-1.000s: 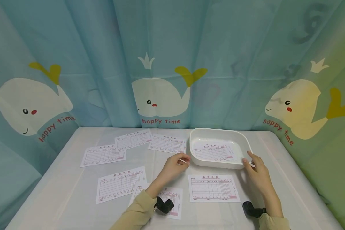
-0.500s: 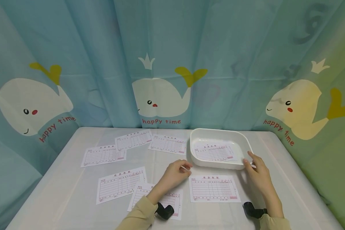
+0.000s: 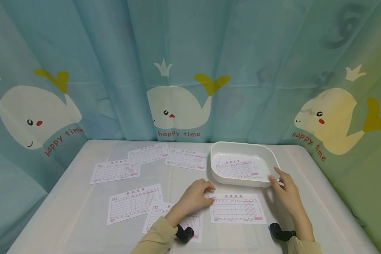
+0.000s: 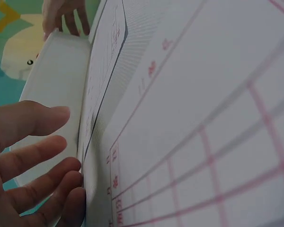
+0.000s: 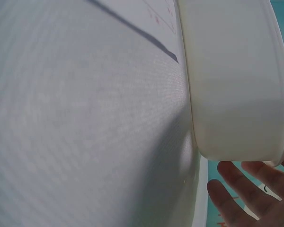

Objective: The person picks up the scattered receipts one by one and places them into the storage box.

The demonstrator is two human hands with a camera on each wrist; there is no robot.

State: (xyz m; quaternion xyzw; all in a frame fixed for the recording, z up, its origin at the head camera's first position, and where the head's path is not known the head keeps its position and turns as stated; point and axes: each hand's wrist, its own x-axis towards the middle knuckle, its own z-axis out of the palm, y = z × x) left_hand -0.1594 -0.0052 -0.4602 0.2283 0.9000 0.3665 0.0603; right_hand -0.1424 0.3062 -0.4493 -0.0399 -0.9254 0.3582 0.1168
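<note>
In the head view my left hand (image 3: 197, 195) hovers at the left edge of a receipt slip (image 3: 238, 209) printed with a red grid. Its thumb and fingers are apart with nothing between them; whether they touch the paper I cannot tell. The left wrist view shows the fingers (image 4: 42, 184) loosely bent close to the tabletop. My right hand (image 3: 287, 192) holds the right front corner of a white plastic tray (image 3: 241, 182), thumb over the rim and fingers along the outside. Inside the tray lie overlapping receipt slips (image 3: 236, 169).
More receipt slips (image 3: 134, 204) lie scattered on the white-covered table (image 3: 73, 211), left of the tray. One slip (image 3: 190, 222) is partly covered by my left forearm. Behind the table hangs a blue curtain (image 3: 184, 42) with whale prints.
My left hand has come down and toward me from the tray's left front corner to the slip's edge, and its thumb and fingers have spread apart. The right hand stays on the tray.
</note>
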